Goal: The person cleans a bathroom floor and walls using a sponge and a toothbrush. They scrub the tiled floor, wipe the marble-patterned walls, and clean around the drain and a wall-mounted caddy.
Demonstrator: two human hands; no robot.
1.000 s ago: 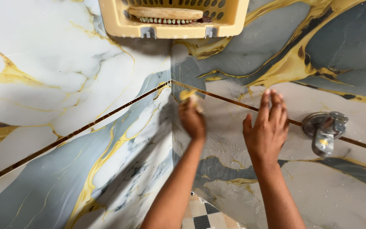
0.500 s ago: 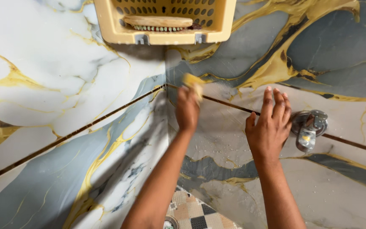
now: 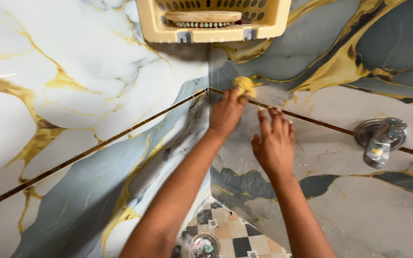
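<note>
My left hand [image 3: 225, 114] grips a small yellow sponge [image 3: 244, 85] and presses it against the marbled wall tile [image 3: 311, 52] close to the corner, right at the thin gold trim strip [image 3: 311, 122]. My right hand [image 3: 274, 143] lies flat on the wet tile just below that strip, fingers together and pointing up, holding nothing. The two hands are nearly side by side.
A cream plastic corner basket [image 3: 216, 28] with a wooden brush inside hangs above the sponge. A chrome tap valve [image 3: 378, 138] juts from the wall at the right. Below, patterned floor tiles [image 3: 230, 234] and a round drain [image 3: 204, 246] show.
The sponge hand has slid up along the wall toward the basket. My right hand has shifted left, away from the tap and closer to the left hand.
</note>
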